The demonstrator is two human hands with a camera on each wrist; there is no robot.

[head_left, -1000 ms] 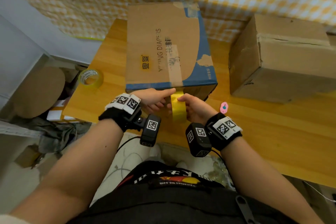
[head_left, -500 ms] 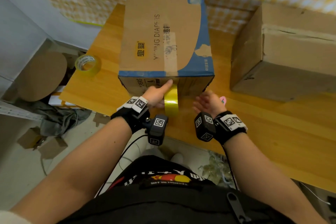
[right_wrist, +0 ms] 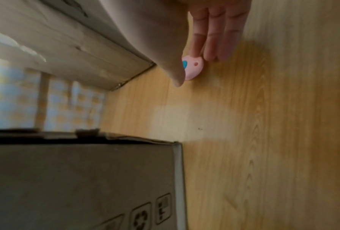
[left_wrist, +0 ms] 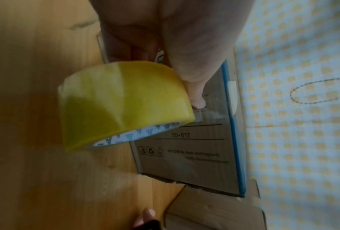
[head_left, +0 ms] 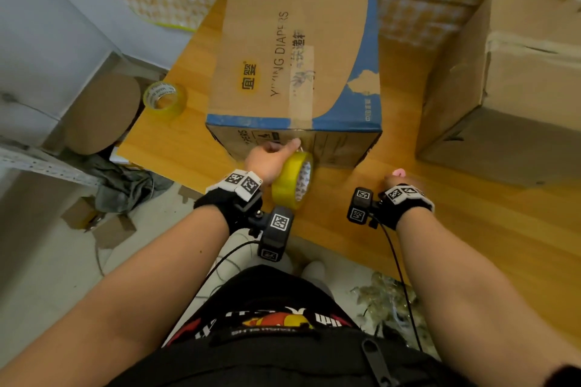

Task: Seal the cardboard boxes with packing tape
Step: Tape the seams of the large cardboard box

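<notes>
The printed diaper box [head_left: 292,41] stands on the wooden table [head_left: 471,229], with a clear tape strip [head_left: 301,82] running over its top and down the near face. My left hand [head_left: 276,154] presses the tape against that face with a straight thumb [left_wrist: 197,102]. The yellow tape roll [head_left: 292,181] hangs just below the thumb on the strip. To the right, my right hand [head_left: 397,181] reaches down with straight fingers onto a small pink cutter [right_wrist: 192,68] lying on the table. The index fingertip touches the cutter and the thumb lies beside it.
A plain brown box [head_left: 518,88] stands at the right of the table. A second tape roll [head_left: 165,99] lies near the table's left edge. Beyond that edge, cardboard pieces and cloth lie on the floor. A checked cloth hangs behind the table.
My right hand let go of the yellow roll and moved right to the pink cutter. The left hand kept pressing the tape and slid a little down the box's near face.
</notes>
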